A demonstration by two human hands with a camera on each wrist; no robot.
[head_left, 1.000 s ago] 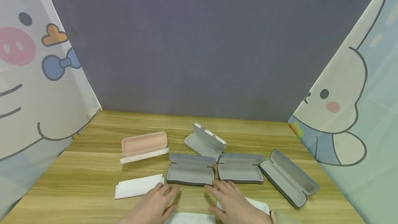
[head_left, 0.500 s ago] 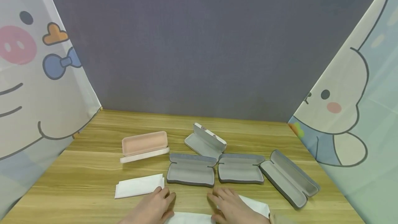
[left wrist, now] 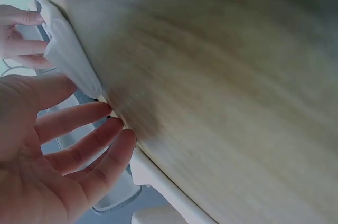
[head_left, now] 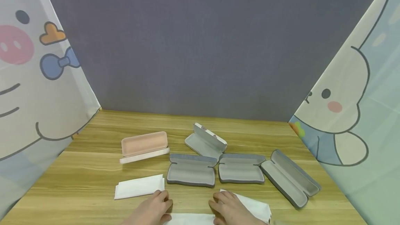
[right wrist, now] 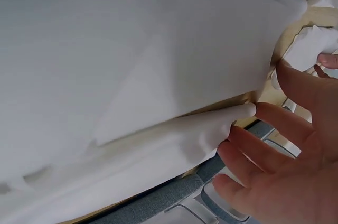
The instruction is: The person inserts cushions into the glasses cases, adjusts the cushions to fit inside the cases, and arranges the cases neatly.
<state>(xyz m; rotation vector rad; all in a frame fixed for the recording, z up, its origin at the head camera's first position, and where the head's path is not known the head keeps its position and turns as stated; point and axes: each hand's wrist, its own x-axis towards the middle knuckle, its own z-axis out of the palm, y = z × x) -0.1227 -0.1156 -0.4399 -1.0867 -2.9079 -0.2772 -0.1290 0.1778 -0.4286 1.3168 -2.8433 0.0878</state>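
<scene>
Right wrist: right fingers parted, touching cloth, contact hidden from head | left fingers parted, apparently gripping nothing

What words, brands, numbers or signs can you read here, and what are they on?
None can be read.
The left panel and right panel show cartoons, no lettering.
The rear case has lid marks too small to make out.
The white cloths show no writing.
</scene>
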